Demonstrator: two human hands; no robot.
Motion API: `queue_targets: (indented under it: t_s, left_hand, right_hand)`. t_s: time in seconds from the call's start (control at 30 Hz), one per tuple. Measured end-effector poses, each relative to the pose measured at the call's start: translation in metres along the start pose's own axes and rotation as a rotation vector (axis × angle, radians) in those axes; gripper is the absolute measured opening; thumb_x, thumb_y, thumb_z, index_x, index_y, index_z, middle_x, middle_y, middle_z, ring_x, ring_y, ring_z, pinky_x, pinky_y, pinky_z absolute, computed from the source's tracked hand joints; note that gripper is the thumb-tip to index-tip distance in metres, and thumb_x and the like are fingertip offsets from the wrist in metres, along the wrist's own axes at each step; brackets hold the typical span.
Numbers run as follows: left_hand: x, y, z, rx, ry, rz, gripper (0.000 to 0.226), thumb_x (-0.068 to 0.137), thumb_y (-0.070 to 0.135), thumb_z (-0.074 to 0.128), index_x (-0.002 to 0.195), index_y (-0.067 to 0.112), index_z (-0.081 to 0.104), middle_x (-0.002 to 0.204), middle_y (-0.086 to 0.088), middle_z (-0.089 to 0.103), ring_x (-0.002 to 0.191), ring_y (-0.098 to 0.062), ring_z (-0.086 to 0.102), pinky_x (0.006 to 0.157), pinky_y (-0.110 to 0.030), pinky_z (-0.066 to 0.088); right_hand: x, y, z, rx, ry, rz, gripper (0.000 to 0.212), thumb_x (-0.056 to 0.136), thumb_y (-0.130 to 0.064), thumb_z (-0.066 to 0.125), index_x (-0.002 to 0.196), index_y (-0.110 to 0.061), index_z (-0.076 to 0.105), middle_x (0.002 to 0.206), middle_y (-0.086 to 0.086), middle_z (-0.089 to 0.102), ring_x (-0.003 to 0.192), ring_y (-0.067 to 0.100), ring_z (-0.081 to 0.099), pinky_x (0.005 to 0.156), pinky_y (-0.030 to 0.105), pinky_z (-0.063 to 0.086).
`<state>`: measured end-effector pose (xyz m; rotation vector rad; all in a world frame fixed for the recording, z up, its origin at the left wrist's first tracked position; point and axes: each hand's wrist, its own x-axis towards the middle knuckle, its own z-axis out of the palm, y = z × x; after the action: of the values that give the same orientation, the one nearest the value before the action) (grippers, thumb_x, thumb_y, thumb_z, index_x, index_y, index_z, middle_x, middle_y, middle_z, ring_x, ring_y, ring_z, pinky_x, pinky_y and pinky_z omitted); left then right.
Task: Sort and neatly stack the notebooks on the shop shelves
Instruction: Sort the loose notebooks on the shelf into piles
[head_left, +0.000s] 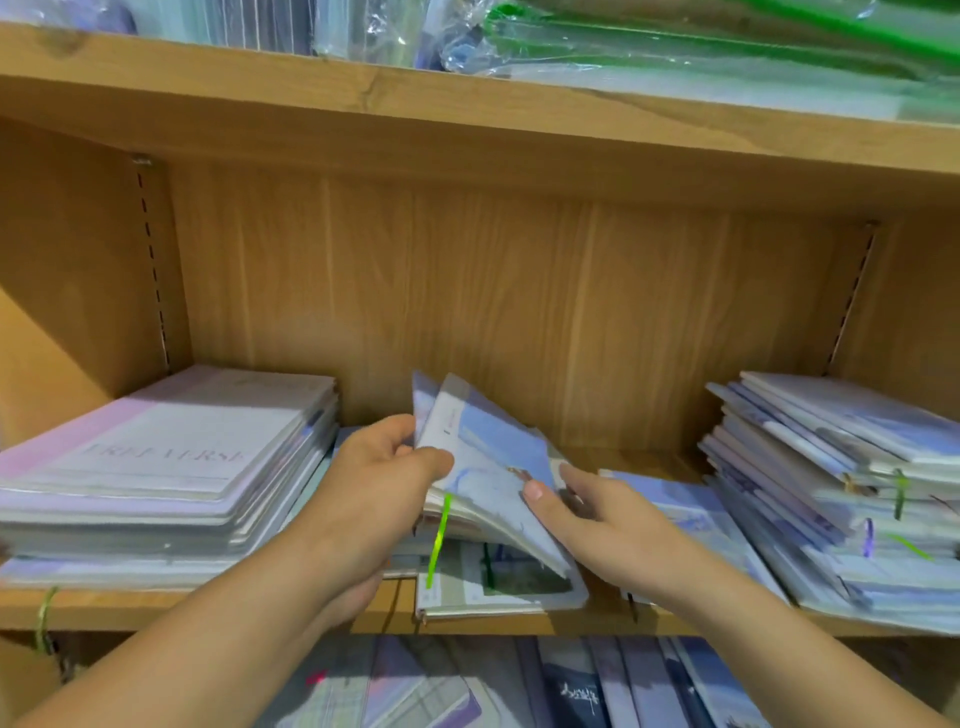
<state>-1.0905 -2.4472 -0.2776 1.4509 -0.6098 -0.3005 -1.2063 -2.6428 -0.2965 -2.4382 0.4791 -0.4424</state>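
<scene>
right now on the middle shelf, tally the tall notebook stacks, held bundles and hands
tall notebook stacks: 2, left stack and right stack
held notebook bundle: 1
hands: 2, left hand and right hand, both gripping the bundle
total: 5

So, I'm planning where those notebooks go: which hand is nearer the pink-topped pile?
Left. The left hand grips the held notebooks just right of the pink-topped pile; the right hand is farther right.
</scene>
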Motion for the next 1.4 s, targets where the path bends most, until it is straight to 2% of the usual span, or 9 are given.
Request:
queue_targets:
  t_s: [0.1, 0.23, 0.37, 0.53, 0.67, 0.77, 1.1, 1.27, 1.4]
  left_hand:
    - [-0.006, 0.006, 0.031, -0.164, -0.024, -0.025, 0.028, 0.099, 0.004, 0.058, 0.117, 0.020, 0.071, 0.112, -0.004, 0.077, 0.106, -0.023, 0.073, 0.097, -0.041, 0.055]
    - [-0.006, 0.007, 0.090, -0.135, -0.121, 0.038, 0.025, 0.102, 0.007, 0.056, 0.106, 0.027, 0.069, 0.103, 0.008, 0.079, 0.094, -0.012, 0.076, 0.073, -0.022, 0.057]
    - [0.003, 0.001, 0.140, -0.126, -0.132, -0.011, 0.018, 0.102, 0.013, 0.059, 0.116, 0.023, 0.062, 0.106, 0.007, 0.078, 0.096, -0.011, 0.075, 0.081, -0.023, 0.058]
    - [0.003, -0.029, 0.133, 0.491, -0.223, 0.107, 0.022, 0.094, 0.034, 0.069, 0.097, 0.012, 0.069, 0.081, 0.007, 0.064, 0.071, -0.010, 0.060, 0.068, -0.023, 0.048]
    - [0.008, -0.026, 0.069, 0.985, -0.119, 0.500, 0.043, 0.087, 0.054, 0.058, 0.119, 0.029, 0.072, 0.124, 0.009, 0.066, 0.116, -0.017, 0.061, 0.101, -0.036, 0.050]
    - [0.018, -0.031, 0.020, 1.297, -0.251, 0.351, 0.064, 0.091, 0.070, 0.051, 0.149, 0.043, 0.048, 0.164, 0.004, 0.035, 0.152, -0.022, 0.027, 0.122, -0.039, 0.028]
    - [0.015, -0.037, -0.006, 1.135, -0.086, 0.516, 0.039, 0.099, 0.022, 0.062, 0.137, 0.035, 0.064, 0.127, 0.005, 0.071, 0.118, -0.030, 0.064, 0.090, -0.037, 0.052]
    - [0.003, -0.023, 0.048, 0.900, 0.058, 0.670, 0.045, 0.097, 0.015, 0.059, 0.137, 0.035, 0.062, 0.116, 0.002, 0.073, 0.103, -0.027, 0.065, 0.076, -0.029, 0.046]
    - [0.004, -0.019, 0.121, 1.057, -0.051, 0.755, 0.049, 0.099, 0.013, 0.050, 0.146, 0.027, 0.051, 0.115, -0.011, 0.065, 0.113, -0.035, 0.057, 0.089, -0.046, 0.051]
  right_hand:
    - [-0.024, 0.003, -0.023, 0.222, 0.024, 0.040, 0.119, 0.061, -0.103, 0.046, 0.157, -0.033, 0.036, 0.148, -0.034, 0.044, 0.134, -0.006, 0.044, 0.110, 0.022, 0.038]
    - [-0.041, 0.026, -0.061, 0.268, 0.185, 0.073, 0.106, 0.063, -0.086, 0.069, 0.153, -0.038, 0.042, 0.108, -0.037, 0.046, 0.109, -0.009, 0.049, 0.073, 0.005, 0.039]
    - [-0.052, 0.049, -0.093, 0.246, 0.375, 0.168, 0.088, 0.070, -0.063, 0.081, 0.145, -0.024, 0.056, 0.104, -0.022, 0.051, 0.099, 0.003, 0.052, 0.068, 0.011, 0.042]
    - [-0.065, 0.061, -0.082, -0.519, 0.361, 0.061, 0.041, 0.091, -0.054, 0.061, 0.120, -0.026, 0.069, 0.118, -0.002, 0.062, 0.117, 0.024, 0.058, 0.090, 0.040, 0.050]
    - [-0.061, 0.060, -0.048, -0.428, 0.008, 0.034, 0.056, 0.095, -0.069, 0.046, 0.147, -0.047, 0.046, 0.156, -0.005, 0.044, 0.147, 0.019, 0.036, 0.112, 0.036, 0.040]
    - [-0.051, 0.062, -0.037, -0.483, -0.146, 0.016, 0.074, 0.087, -0.084, 0.039, 0.153, -0.059, 0.022, 0.168, -0.004, 0.024, 0.154, 0.024, 0.022, 0.124, 0.040, 0.022]
    - [-0.033, 0.095, -0.049, -0.502, -0.108, 0.008, 0.054, 0.096, -0.073, 0.031, 0.147, -0.058, 0.039, 0.162, -0.008, 0.035, 0.153, 0.014, 0.025, 0.121, 0.038, 0.024]
    - [-0.039, 0.080, -0.055, 0.096, 0.315, -0.069, 0.066, 0.094, -0.066, 0.040, 0.151, -0.034, 0.046, 0.151, -0.016, 0.050, 0.137, -0.003, 0.045, 0.112, 0.025, 0.038]
    - [-0.055, 0.068, -0.068, 0.061, 0.702, -0.235, 0.050, 0.107, -0.051, 0.038, 0.153, -0.031, 0.044, 0.149, -0.020, 0.048, 0.138, -0.005, 0.042, 0.109, 0.023, 0.038]
